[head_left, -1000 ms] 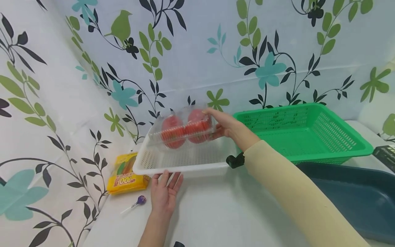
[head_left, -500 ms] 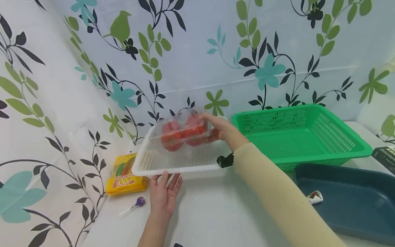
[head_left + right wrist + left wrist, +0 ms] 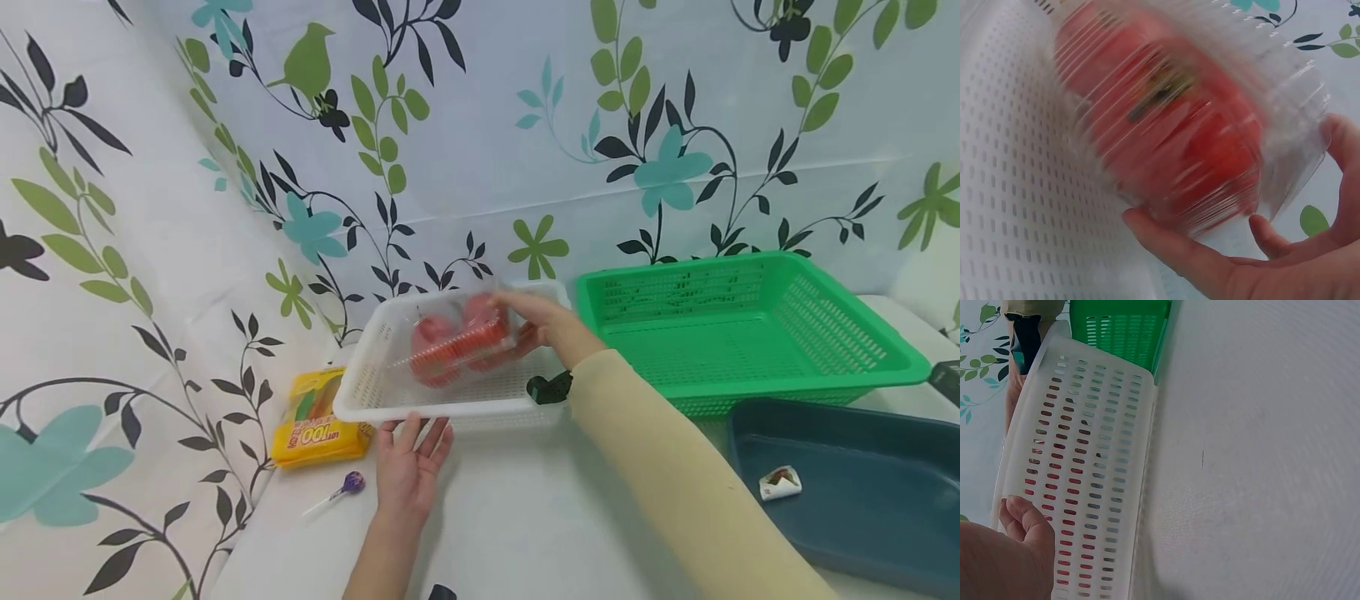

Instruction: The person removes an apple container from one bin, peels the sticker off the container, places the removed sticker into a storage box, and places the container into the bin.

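Observation:
My right hand [image 3: 542, 321] grips the right end of a clear ribbed plastic fruit box [image 3: 1179, 112], which is tilted, its left end lower, inside the white basket [image 3: 450, 410]. Large round red fruits [image 3: 435, 367] show through the plastic, one with a dark stem in the right wrist view. The thumb and fingers [image 3: 1172, 244] lie on either side of the box's end. My left hand [image 3: 408, 471], palm toward the head camera, touches the front rim of the basket with fairly straight fingers. In the left wrist view its fingertips [image 3: 1022, 515] are against the slotted basket wall.
Right of the white basket stands a green basket [image 3: 750, 387], with a dark blue tray [image 3: 862, 500] before it holding a small white wrapped piece [image 3: 780, 482]. At left lie a yellow packet [image 3: 318, 421] and a purple lollipop [image 3: 351, 483]. A patterned cloth hangs behind.
My right hand has lowered the fruit box from above the rim down into the white basket, its left end tilting downward. The left hand has stayed at the front rim.

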Demonstrator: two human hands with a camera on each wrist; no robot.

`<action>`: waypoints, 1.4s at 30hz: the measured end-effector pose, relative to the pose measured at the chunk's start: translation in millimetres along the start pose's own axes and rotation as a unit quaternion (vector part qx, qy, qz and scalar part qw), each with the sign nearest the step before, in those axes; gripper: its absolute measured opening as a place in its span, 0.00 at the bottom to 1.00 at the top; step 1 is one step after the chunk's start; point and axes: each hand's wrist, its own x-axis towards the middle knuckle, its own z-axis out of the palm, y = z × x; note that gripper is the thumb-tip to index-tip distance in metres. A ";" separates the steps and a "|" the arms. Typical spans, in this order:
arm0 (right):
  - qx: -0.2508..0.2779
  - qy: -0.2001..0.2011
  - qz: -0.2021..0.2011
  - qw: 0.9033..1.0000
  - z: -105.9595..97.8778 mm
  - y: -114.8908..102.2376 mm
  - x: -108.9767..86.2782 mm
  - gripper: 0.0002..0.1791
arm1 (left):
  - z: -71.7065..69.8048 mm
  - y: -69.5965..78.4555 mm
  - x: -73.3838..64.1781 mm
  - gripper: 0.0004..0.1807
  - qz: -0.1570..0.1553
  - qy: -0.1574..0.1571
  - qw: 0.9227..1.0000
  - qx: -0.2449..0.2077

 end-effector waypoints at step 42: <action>-0.118 0.020 -0.033 0.992 -3.3 -21.2 -30.2 0.38 | 0.4 0.0 5.3 0.19 -0.018 0.021 1.000 0.003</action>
